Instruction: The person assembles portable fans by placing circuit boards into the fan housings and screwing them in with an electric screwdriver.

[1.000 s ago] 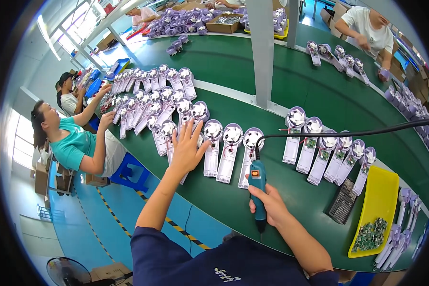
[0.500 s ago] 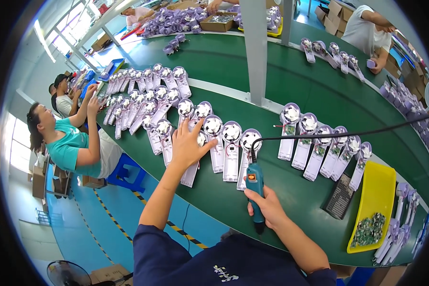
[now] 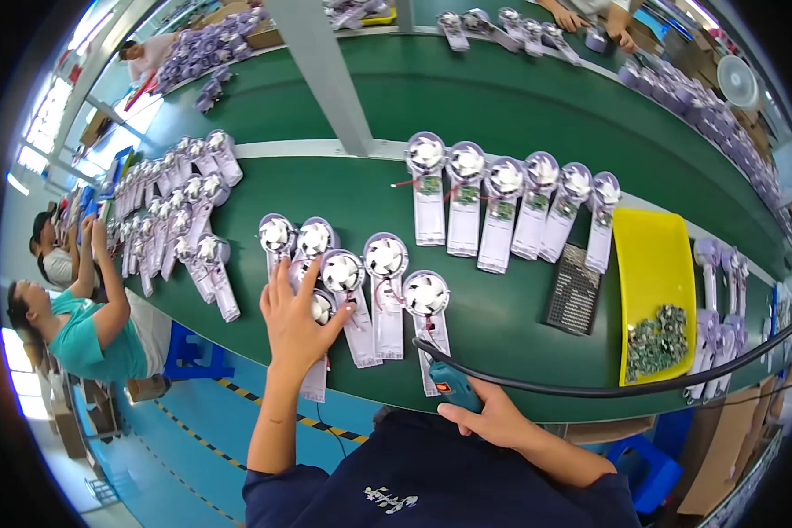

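Note:
My left hand (image 3: 295,321) is open, fingers spread, over a cluster of pale purple handheld fan halves with white blades. Its fingertips are at or just above a fan half (image 3: 343,273); I cannot tell how firmly they touch. My right hand (image 3: 499,418) is closed round a teal electric screwdriver (image 3: 451,385), a black cable bending from its top end. The screwdriver is beside the handle of the rightmost fan half (image 3: 427,295) in this cluster; its tip is hard to make out. Another fan half (image 3: 385,260) lies between the hands.
Fan halves with green circuit boards (image 3: 505,180) stand in a row at the back right. Next to them are a dark gridded block (image 3: 574,295) and a yellow tray (image 3: 651,251) holding small boards. More fan halves (image 3: 180,198) lie left. A metal post (image 3: 321,70) rises behind; co-workers sit around.
The view has swung right. My right hand has drawn the screwdriver nearer to my body. My left hand stays spread over the fan halves, which now lie less evenly lined up.

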A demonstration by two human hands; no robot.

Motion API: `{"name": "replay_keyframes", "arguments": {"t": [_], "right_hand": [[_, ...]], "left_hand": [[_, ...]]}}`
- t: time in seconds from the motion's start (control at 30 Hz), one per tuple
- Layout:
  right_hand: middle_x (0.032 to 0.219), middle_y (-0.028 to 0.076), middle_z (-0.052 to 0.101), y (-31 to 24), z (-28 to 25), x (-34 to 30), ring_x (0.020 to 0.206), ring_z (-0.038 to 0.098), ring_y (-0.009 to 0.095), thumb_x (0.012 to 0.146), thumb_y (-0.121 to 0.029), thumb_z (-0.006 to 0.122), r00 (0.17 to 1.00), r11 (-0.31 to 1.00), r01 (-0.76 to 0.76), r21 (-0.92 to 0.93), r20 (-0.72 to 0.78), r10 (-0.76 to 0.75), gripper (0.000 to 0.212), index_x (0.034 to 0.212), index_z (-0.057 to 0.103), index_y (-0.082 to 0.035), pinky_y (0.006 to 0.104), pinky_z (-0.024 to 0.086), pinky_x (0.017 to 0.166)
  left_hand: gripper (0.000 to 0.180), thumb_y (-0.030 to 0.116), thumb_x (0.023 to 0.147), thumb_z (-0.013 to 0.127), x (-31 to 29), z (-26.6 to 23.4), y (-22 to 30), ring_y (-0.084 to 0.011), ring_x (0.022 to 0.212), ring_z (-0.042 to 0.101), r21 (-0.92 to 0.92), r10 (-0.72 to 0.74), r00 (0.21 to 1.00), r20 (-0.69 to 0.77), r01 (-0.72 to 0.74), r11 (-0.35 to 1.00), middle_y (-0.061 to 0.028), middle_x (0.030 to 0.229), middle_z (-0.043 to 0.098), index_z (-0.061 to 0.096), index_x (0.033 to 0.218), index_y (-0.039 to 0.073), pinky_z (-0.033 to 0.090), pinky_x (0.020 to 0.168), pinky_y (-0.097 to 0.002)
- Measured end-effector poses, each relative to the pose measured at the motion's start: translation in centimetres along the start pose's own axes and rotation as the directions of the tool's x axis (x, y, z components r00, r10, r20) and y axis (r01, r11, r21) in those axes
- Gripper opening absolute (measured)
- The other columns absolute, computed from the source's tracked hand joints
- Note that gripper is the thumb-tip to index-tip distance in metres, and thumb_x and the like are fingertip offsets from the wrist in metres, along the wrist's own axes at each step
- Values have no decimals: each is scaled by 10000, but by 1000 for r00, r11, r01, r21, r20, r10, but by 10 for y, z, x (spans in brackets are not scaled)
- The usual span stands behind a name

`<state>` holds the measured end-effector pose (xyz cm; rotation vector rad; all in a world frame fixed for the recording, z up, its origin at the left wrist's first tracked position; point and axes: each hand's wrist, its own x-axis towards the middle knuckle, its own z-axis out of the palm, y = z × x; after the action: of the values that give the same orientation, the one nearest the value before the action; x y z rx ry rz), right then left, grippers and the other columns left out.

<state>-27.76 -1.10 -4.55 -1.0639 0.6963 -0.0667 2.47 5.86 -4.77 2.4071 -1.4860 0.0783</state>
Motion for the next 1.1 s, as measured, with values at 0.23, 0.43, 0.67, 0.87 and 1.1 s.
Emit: {"name": "replay_keyframes", "arguments": {"t": [0.23,0.43,0.67,0.87,1.1], "right_hand": [[821,-3,574,6,-13,-22,569,547,74,971,-142,608,999,992,18,124,36,-23,496,1434,469,-32,239,428,551],[781,-15,498,6,-21,-25,540,537,84,1006,-225,573,1000,932,12,362,-5,-11,512,1468,433,-54,239,413,524],[799,-14,561,-2,-41,-73,570,541,65,930,-300,709,967,986,106,126,-246,-72,396,1191,557,-45,234,450,513],[1000,93,723,-26,-146,-144,916,685,150,843,-139,737,390,820,-257,-511,-832,-396,342,1158,638,-50,302,518,858],[1019,122,726,-19,-191,-143,927,708,197,832,-78,724,440,726,-256,-638,-746,-500,422,1225,578,-29,311,528,821]], "left_hand": [[796,257,716,829,5,-33,45,-425,1456,223,-130,268,963,8,-265,955,-200,1561,307,501,1432,139,150,1157,-594],[523,204,825,733,6,-7,105,-374,1461,275,-338,559,776,291,-464,819,-118,1543,386,613,1334,226,146,1176,-574],[284,50,720,723,-8,-2,115,-421,1425,321,-289,502,848,171,-444,848,-141,1481,466,759,997,106,201,1165,-586],[252,-33,691,683,-6,23,133,-462,1403,339,-345,612,783,111,-547,762,-113,1398,550,728,918,69,237,1146,-614],[263,-10,684,722,-11,31,163,-443,1404,353,-410,685,720,110,-595,691,-87,1403,543,710,936,64,251,1120,-659]]}}
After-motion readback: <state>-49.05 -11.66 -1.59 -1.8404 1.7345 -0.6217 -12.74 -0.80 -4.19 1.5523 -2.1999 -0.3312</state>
